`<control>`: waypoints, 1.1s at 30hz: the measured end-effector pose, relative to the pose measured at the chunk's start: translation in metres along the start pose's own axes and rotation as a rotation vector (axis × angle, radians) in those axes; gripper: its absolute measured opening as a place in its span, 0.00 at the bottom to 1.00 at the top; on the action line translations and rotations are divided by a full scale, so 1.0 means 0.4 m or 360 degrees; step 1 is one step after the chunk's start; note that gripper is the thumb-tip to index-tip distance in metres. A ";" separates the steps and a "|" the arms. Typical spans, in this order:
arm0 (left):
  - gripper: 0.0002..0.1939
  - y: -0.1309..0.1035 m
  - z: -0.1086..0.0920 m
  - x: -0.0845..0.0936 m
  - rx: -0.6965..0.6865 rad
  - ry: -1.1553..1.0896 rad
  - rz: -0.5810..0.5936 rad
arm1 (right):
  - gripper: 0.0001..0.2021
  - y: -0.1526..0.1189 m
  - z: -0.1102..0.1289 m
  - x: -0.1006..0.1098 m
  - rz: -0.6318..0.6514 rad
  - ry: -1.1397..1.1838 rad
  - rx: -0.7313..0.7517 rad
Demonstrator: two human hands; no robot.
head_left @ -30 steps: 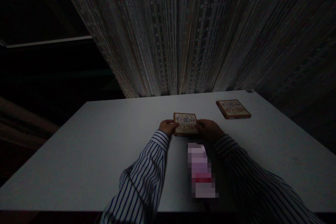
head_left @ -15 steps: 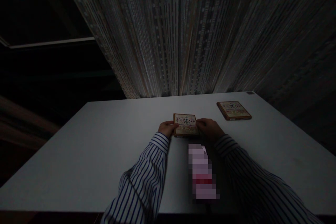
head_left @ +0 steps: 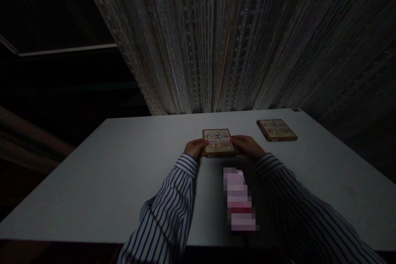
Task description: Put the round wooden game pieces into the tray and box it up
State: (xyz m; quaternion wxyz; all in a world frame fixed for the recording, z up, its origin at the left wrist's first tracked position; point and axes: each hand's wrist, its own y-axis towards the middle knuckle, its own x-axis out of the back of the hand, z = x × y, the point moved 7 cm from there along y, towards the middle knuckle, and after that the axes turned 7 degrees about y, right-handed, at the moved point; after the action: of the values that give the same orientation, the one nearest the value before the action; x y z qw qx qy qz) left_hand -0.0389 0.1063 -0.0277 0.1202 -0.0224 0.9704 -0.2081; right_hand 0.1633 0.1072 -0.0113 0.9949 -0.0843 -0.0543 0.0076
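A flat square Chinese chess box (head_left: pixel 219 142), brown-edged with dark lettering on a pale printed lid, is held between my two hands over the middle of the table. My left hand (head_left: pixel 195 148) grips its left edge, thumb on the lid. At the right edge, my right hand (head_left: pixel 246 146) closes on it with the thumb on top and the other fingers mostly hidden. Whether the box touches the tabletop, I cannot tell. A second, similar box (head_left: pixel 276 130) lies flat farther back, to the right of my right hand.
The white table (head_left: pixel 123 181) has its back edge against a hanging striped curtain (head_left: pixel 213 41). Between my forearms lies a pixelated pinkish object (head_left: pixel 240 200), its kind blurred out. A small dark patch (head_left: pixel 296 109) marks the far right corner. The left side is very dark.
Both hands have shifted the held box slightly away from me and a little to the left. The second box stays where it was; the view has moved slightly.
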 end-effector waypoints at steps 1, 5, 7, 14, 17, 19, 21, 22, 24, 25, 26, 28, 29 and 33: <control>0.12 -0.002 -0.002 -0.001 -0.0001 -0.0007 0.0011 | 0.12 -0.001 0.003 -0.001 0.0006 0.0038 0.0006; 0.08 -0.010 -0.009 -0.007 -0.0015 -0.0050 0.0062 | 0.12 -0.010 0.012 -0.003 0.0017 0.0156 0.0019; 0.06 -0.017 -0.012 -0.010 -0.0018 -0.0071 0.0077 | 0.12 -0.014 0.015 -0.004 0.0019 0.0232 0.0006; 0.03 -0.038 -0.023 -0.018 0.0004 -0.0117 0.0069 | 0.14 -0.026 0.028 -0.007 0.0022 0.0321 -0.0001; 0.04 -0.046 -0.028 -0.021 0.0010 -0.0132 0.0075 | 0.13 -0.032 0.036 -0.005 0.0025 0.0323 0.0020; 0.03 -0.051 -0.030 -0.025 0.0017 -0.0155 0.0104 | 0.13 -0.036 0.040 -0.003 0.0025 0.0311 0.0024; 0.03 -0.056 -0.032 -0.029 0.0025 -0.0179 0.0134 | 0.13 -0.038 0.042 0.001 0.0016 0.0292 0.0020; 0.04 -0.058 -0.033 -0.030 0.0028 -0.0186 0.0143 | 0.13 -0.040 0.042 0.004 0.0006 0.0284 0.0014; 0.04 -0.062 -0.033 -0.033 0.0039 -0.0190 0.0156 | 0.14 -0.043 0.043 0.011 -0.0023 0.0282 0.0004; 0.04 -0.063 -0.033 -0.034 0.0049 -0.0189 0.0159 | 0.14 -0.044 0.042 0.015 -0.0035 0.0285 0.0000; 0.05 -0.064 -0.034 -0.036 0.0056 -0.0186 0.0164 | 0.14 -0.046 0.042 0.018 -0.0040 0.0291 -0.0002; 0.05 -0.067 -0.034 -0.039 0.0069 -0.0168 0.0161 | 0.13 -0.048 0.043 0.023 -0.0032 0.0312 0.0008; 0.05 -0.068 -0.034 -0.040 0.0073 -0.0154 0.0153 | 0.13 -0.050 0.043 0.025 -0.0021 0.0326 0.0016; 0.03 -0.075 -0.036 -0.052 0.0070 -0.0107 0.0144 | 0.12 -0.054 0.044 0.035 0.0006 0.0404 0.0038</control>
State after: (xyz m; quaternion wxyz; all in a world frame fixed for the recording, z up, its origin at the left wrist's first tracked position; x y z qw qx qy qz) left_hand -0.0222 0.0865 0.0020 0.1623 0.0171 0.9611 -0.2230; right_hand 0.1756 0.0891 0.0113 0.9947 -0.0728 0.0725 -0.0006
